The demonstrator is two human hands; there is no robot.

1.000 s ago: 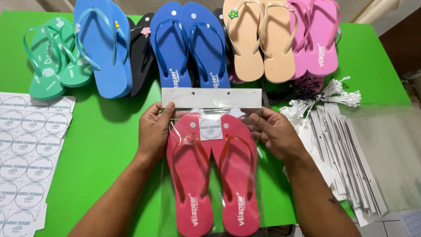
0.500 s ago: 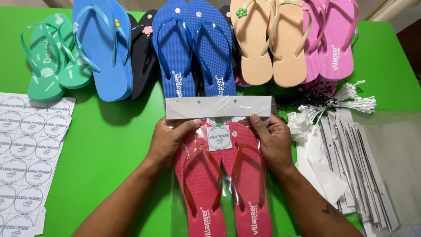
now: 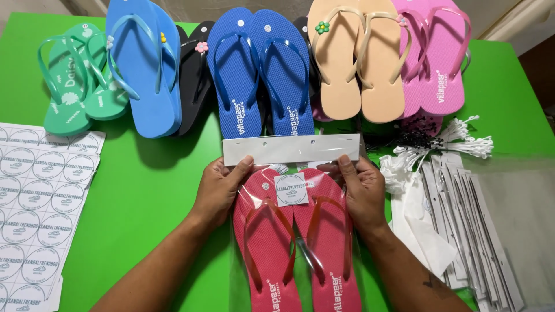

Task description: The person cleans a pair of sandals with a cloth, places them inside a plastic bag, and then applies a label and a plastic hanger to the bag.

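Lying lengthwise at lower centre of the frame: pair of red flip-flops (image 3: pixel 298 242) in a clear bag, toes toward the top of the frame, heels running off the bottom edge; long axis vertical in the picture. A round white sticker (image 3: pixel 291 189) sits between the toes. Grey header card (image 3: pixel 292 149) caps the bag, lying crosswise.

Left hand (image 3: pixel 218 193): thumb over the card's lower edge, fingers curled behind the bag's left side, pinching it. Right hand (image 3: pixel 361 190): same grip on the right side.

Surface: bright green table (image 3: pixel 144 202). Bare green shows mostly left of the left forearm.

Upper frame, left to right: green flip-flops (image 3: pixel 72 101), light blue pair (image 3: pixel 141 63), royal blue pair (image 3: pixel 260 69), beige pair (image 3: pixel 358 58), pink pair (image 3: pixel 436 58); heels near the card.

Left edge: sticker sheets (image 3: pixel 34 196). Right: stacked bags with cards (image 3: pixel 468 225) and white tag strings (image 3: pixel 457 141), close beside the right wrist.
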